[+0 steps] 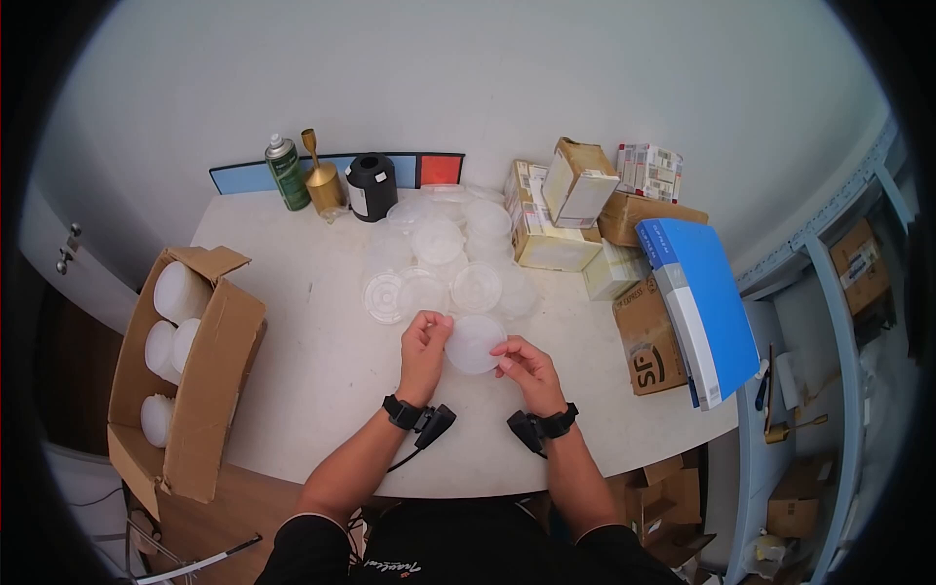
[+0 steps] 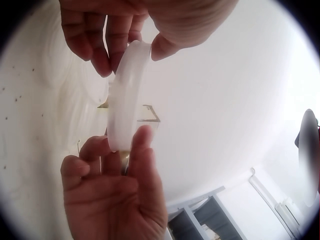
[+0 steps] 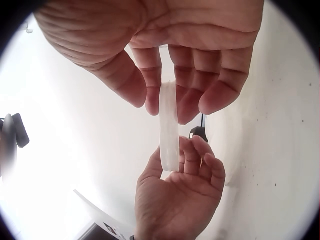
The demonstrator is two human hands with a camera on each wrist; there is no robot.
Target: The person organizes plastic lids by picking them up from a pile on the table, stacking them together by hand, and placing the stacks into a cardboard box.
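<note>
A round translucent plastic lid (image 1: 475,343) is held up between both hands over the near part of the table. My left hand (image 1: 423,356) pinches its left edge between thumb and fingers. The opposite edge sits in the fingers of my right hand (image 1: 529,376). Seen edge-on in the left wrist view, the lid (image 2: 128,95) shows a thick milky rim. The right wrist view has the lid (image 3: 169,127) upright between the two hands. Just beyond the hands lies a spread of loose, overlapping translucent lids (image 1: 439,240).
At left, an open cardboard box (image 1: 216,390) contains several white round containers (image 1: 181,292). A spray can (image 1: 286,174), a brass candlestick (image 1: 323,185) and a black cylinder (image 1: 371,187) stand at the back. Small boxes (image 1: 556,239) and a blue binder (image 1: 704,302) line the right side.
</note>
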